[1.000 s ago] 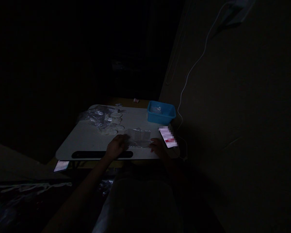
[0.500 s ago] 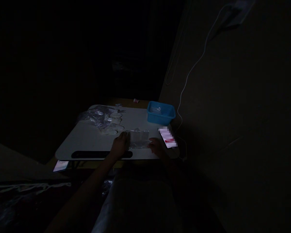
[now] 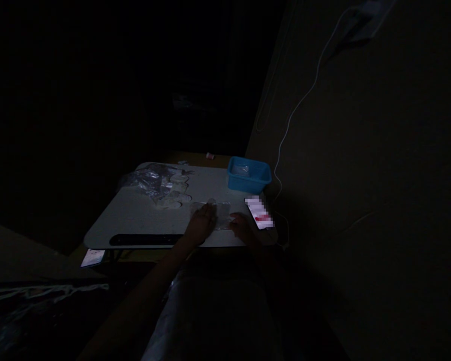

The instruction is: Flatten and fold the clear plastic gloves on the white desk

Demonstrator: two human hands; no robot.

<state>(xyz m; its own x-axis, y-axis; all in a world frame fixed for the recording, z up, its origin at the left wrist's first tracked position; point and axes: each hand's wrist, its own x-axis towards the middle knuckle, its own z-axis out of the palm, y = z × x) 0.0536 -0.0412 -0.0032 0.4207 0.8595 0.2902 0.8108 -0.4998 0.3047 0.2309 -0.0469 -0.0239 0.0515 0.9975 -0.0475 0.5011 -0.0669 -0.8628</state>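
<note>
In a very dark room, a small clear plastic bag [image 3: 221, 213] lies flat near the front edge of a white lap table [image 3: 143, 215]. My left hand [image 3: 201, 224] rests on the bag's left part, palm down with the fingers laid over it. My right hand [image 3: 241, 228] touches the bag's right edge, its fingers curled at the plastic. The dim light hides whether either hand pinches the bag.
A heap of clear plastic bags [image 3: 154, 183] lies at the table's back left. A blue tub [image 3: 248, 174] stands at the back right, a lit phone [image 3: 259, 212] beside my right hand. A white cable [image 3: 296, 108] hangs down the wall. Another lit screen [image 3: 92, 257] lies below left.
My left hand has slid to the right over the clear bag, covering more of it. My right hand has stayed at the bag's right edge.
</note>
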